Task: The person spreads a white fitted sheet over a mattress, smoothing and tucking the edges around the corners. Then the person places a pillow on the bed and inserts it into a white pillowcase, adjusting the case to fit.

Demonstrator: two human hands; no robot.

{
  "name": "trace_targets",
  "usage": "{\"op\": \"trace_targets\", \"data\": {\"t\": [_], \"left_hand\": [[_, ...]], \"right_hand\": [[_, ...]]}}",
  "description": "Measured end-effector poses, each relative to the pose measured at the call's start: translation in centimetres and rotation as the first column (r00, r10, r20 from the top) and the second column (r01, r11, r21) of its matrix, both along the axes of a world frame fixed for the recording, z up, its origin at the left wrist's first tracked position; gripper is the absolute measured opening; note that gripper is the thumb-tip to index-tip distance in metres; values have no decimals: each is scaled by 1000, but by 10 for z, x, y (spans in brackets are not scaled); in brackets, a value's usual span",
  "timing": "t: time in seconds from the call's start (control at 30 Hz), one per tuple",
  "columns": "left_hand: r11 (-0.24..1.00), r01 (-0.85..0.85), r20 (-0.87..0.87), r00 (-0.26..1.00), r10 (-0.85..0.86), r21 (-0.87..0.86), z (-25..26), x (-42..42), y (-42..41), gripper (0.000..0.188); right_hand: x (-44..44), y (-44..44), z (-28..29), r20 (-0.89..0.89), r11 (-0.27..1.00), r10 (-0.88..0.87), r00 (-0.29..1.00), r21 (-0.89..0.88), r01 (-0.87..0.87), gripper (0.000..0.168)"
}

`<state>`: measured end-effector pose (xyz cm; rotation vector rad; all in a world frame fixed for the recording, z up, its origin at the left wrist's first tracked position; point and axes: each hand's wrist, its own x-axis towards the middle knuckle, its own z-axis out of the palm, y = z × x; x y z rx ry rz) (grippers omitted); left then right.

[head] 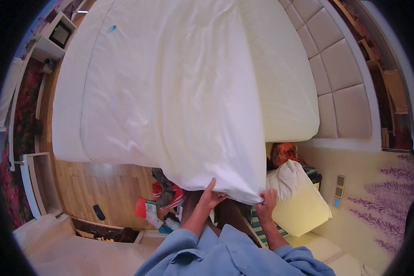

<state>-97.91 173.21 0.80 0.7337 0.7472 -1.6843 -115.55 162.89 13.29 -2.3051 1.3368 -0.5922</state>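
Note:
A large white duvet [207, 100] lies over the bed, its near edge hanging towards me. My right hand [268, 201] pinches the duvet's near right corner between thumb and fingers. To the left of it, my left hand [211, 198] is at the same near edge, thumb on top of the cloth and fingers bent beneath; the fabric partly hides how firmly it grips. Beyond the duvet's right edge shows a pale fitted sheet [286, 86] on the mattress. A white pillow [298, 203] rests just right of my right hand.
A padded headboard [345, 65] borders the bed on the right. Red-and-white striped clothing [174, 196] and plastic packages [151, 210] lie near my legs. A small black object [98, 212] is on the wooden floor [117, 193]. A wall switch panel [338, 191] is at right.

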Motion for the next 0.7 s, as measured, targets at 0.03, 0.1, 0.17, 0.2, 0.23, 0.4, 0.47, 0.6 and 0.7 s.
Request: {"op": "trace_targets", "data": {"t": [0.03, 0.1, 0.17, 0.2, 0.23, 0.4, 0.47, 0.6, 0.7], "left_hand": [[998, -57, -57, 997, 58, 18, 7, -2, -3, 52], [992, -119, -97, 989, 115, -34, 13, -9, -7, 48], [984, -166, -130, 979, 156, -67, 11, -16, -6, 44], [982, -175, -144, 976, 162, -77, 10, -20, -5, 42], [979, -182, -158, 973, 167, -88, 12, -24, -5, 41], [956, -252, -174, 959, 226, -150, -6, -59, 19, 30], [927, -240, -210, 960, 183, -288, -25, -70, 33, 27], [970, -206, -35, 979, 203, -130, 20, -66, 8, 27], [979, -153, -78, 987, 143, -134, 44, -64, -13, 39]], "right_hand": [[1, 2, -6, 25, 1000, 4, 1000, 24, -4, 19], [3, 9, -11, 75, 996, 10, 997, 92, -17, 19], [14, 15, -6, 137, 983, -22, 990, 184, -4, 16], [17, 16, -5, 166, 973, -39, 985, 229, 0, 16], [14, 17, -11, 180, 973, -44, 983, 230, 2, 16], [-2, 16, -16, 200, 951, -102, 974, 308, 36, 18], [-9, 15, -19, 189, 954, -87, 978, 297, 27, 17], [-14, 9, -23, 217, 964, -25, 976, 263, -34, 17], [-16, 9, -28, 282, 975, 32, 959, 201, -92, 16]]}}
